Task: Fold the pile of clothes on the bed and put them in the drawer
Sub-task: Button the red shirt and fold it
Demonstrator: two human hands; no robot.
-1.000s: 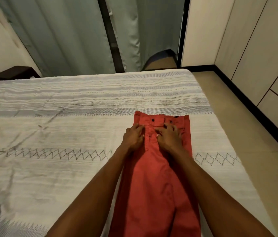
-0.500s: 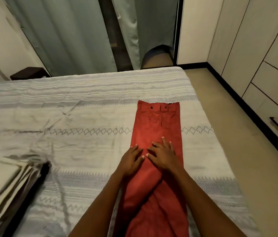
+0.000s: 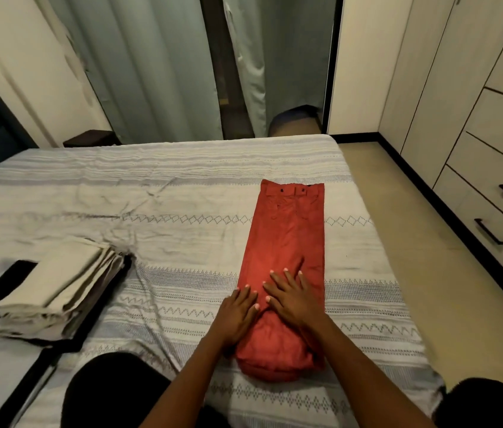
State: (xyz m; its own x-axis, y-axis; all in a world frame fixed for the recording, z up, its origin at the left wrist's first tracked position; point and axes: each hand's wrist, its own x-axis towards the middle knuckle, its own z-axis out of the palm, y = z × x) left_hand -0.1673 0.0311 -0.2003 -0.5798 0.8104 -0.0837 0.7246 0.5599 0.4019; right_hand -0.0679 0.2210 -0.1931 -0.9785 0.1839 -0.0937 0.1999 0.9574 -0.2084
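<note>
Striped bedspread [image 3: 182,168] beneath red trousers [image 3: 287,242], curtains [image 3: 151,66] behind.

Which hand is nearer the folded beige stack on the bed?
Left. The left hand rests flat on the near left edge of the red trousers, on the side facing the beige stack. The right hand lies flat further right on the trousers.

The dark garment [image 3: 12,279] at nine o'clock lies mostly hidden under the beige folded stack [image 3: 58,288], and the left edge cuts it off. At three o'clock the drawers [image 3: 497,193] run out of frame. Both forearms leave the bottom edge. The near end of the red trousers [image 3: 287,242] bunches, its hems unreadable.
</note>
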